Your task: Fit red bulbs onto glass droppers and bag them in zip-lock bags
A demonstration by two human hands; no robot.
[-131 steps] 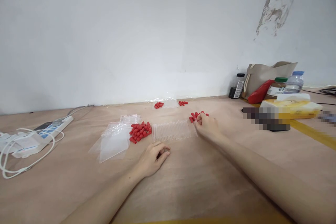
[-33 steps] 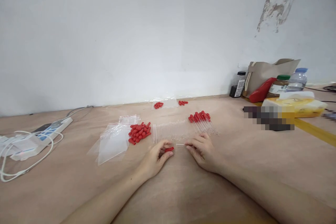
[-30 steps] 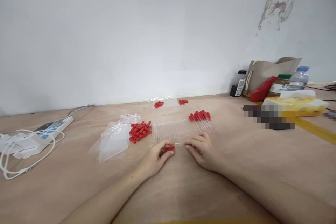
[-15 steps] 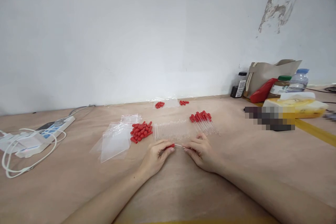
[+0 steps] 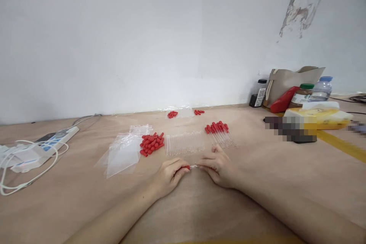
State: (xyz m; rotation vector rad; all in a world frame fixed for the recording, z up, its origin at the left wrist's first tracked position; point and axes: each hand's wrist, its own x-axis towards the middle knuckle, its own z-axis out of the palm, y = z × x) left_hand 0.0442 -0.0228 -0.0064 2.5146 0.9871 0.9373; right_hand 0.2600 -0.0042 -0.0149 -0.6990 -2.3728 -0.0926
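Observation:
My left hand (image 5: 170, 176) is closed on a red rubber dropper bulb (image 5: 186, 167), mostly hidden by the fingers. From the bulb a thin clear glass dropper tube (image 5: 194, 166) runs across to my right hand (image 5: 215, 166), which pinches its other end. How deep the tube sits in the bulb cannot be made out. Just beyond the hands lies a row of bare glass tubes (image 5: 184, 142). To its left is a pile of loose red bulbs (image 5: 152, 143); to its right, several droppers with bulbs fitted (image 5: 219, 132) lie side by side.
Clear zip bags (image 5: 122, 156) lie left of the bulb pile. Two small groups of red bulbs (image 5: 172, 114) rest near the wall. A power strip (image 5: 47, 152) with white cables is at far left. Bottles, a grey bag (image 5: 294, 82) and a yellow tissue pack (image 5: 323, 117) stand right.
Both hands have kept their grip, and the bulb and tube have come slightly nearer to me. The whole view has shifted a little.

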